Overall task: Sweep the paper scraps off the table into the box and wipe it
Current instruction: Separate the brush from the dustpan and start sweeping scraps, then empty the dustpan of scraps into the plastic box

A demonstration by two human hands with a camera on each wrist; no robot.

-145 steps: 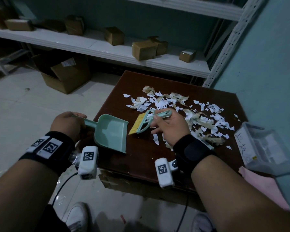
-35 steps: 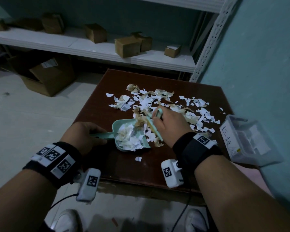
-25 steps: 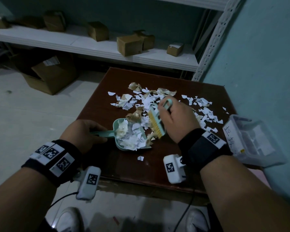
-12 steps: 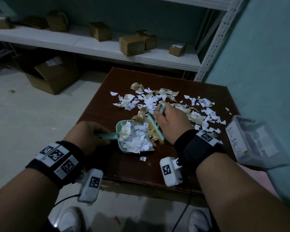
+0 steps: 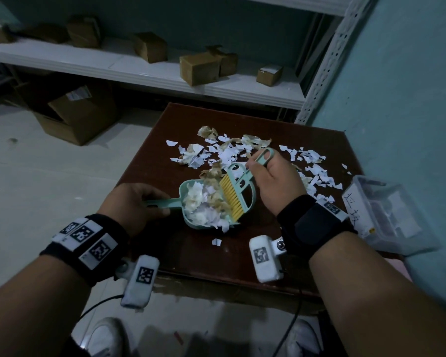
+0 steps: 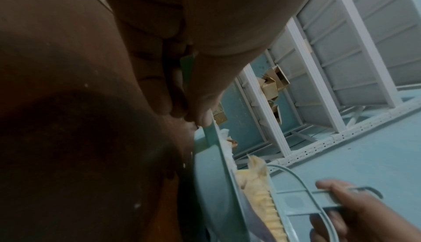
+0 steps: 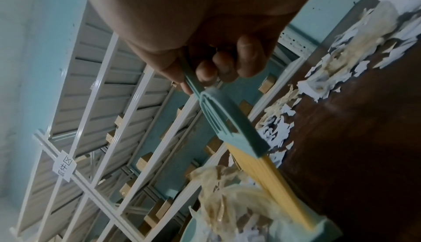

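A dim storeroom with teal walls is surrounding me, and a dark brown tabletop (image 5: 150,161) is standing in front of white shelves (image 5: 139,70) carrying cardboard boxes (image 5: 200,69). Paper scraps (image 5: 232,153) are lying scattered across the far half of the tabletop. My left hand (image 5: 137,204) is curling round the handle of a green dustpan (image 5: 188,220) lying flat and already heaped with scraps. My right hand (image 5: 276,181) is gripping a green brush (image 5: 238,191), its yellow bristles resting on that heap. A clear plastic box (image 5: 386,215) is sitting at the tabletop's right edge, beside my right wrist. One scrap (image 5: 216,242) is lying loose just in front of the dustpan.
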